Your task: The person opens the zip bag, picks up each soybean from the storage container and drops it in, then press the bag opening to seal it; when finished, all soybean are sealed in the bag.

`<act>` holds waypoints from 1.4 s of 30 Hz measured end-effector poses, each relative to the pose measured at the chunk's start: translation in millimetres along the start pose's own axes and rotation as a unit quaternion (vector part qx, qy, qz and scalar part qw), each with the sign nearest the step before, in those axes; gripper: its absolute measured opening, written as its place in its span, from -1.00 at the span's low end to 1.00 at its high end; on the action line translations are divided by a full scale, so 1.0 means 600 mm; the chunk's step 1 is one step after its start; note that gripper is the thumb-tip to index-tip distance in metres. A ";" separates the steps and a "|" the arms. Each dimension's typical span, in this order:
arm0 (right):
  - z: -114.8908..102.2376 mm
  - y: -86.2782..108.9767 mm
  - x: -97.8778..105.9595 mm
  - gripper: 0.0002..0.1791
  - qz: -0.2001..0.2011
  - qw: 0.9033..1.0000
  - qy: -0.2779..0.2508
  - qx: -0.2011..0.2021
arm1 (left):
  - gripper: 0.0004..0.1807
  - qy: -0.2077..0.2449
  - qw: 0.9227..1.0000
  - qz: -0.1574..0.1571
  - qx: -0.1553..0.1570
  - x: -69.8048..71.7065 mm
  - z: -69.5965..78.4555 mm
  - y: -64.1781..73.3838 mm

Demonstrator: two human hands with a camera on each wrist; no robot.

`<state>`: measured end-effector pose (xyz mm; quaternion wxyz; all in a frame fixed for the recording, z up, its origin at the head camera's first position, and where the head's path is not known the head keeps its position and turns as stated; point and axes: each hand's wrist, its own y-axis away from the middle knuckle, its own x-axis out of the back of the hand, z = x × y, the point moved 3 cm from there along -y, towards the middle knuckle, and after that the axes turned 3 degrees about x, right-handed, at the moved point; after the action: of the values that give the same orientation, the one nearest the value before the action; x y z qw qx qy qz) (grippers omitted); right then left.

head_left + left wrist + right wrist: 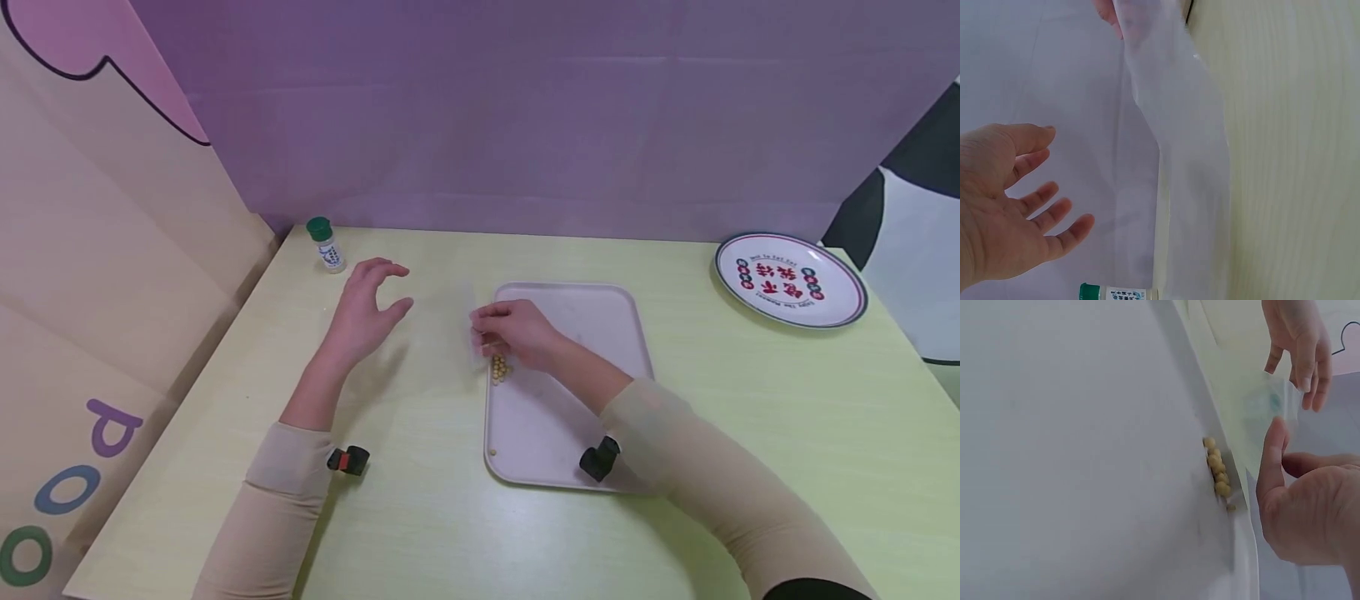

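Note:
My right hand (517,332) pinches a thin, see-through plastic bag (1191,125) over the left edge of the pale tray (570,442). In the left wrist view the plastic hangs as a long, narrow sheet. Just below that hand, several round yellow beans (1217,467) lie in a row along the tray's raised rim. My left hand (363,312) is held above the table to the left, thumb and fingers spread apart with nothing between them. The right wrist view shows its fingers (1305,362) close to the plastic's far edge.
A small bottle with a green cap (320,232) stands at the table's back left. At the back right lies an oval white plate (791,312) with red print. One loose bean (492,452) sits near the tray's front left corner. A purple backdrop (525,125) rises behind the table.

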<state>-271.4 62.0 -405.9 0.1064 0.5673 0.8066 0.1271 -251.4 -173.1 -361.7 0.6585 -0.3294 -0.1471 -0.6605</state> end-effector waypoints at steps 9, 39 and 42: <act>0.018 0.026 -0.003 -0.64 0.018 0.997 -0.069 -0.012 | -0.58 0.002 1.000 -0.025 0.003 -0.008 0.007 0.005; 0.029 0.084 -0.014 -0.82 0.021 0.998 -0.055 0.034 | -0.71 0.068 0.982 -0.176 0.015 -0.074 0.079 0.032; 0.028 0.085 -0.015 -0.83 0.018 0.997 -0.058 0.042 | -0.72 0.071 0.982 -0.176 0.008 -0.073 0.083 0.033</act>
<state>-217.8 71.4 -404.8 0.1274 0.5918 0.7936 0.0620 -224.0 -110.0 -357.1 0.5431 -0.2451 -0.1607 -0.7869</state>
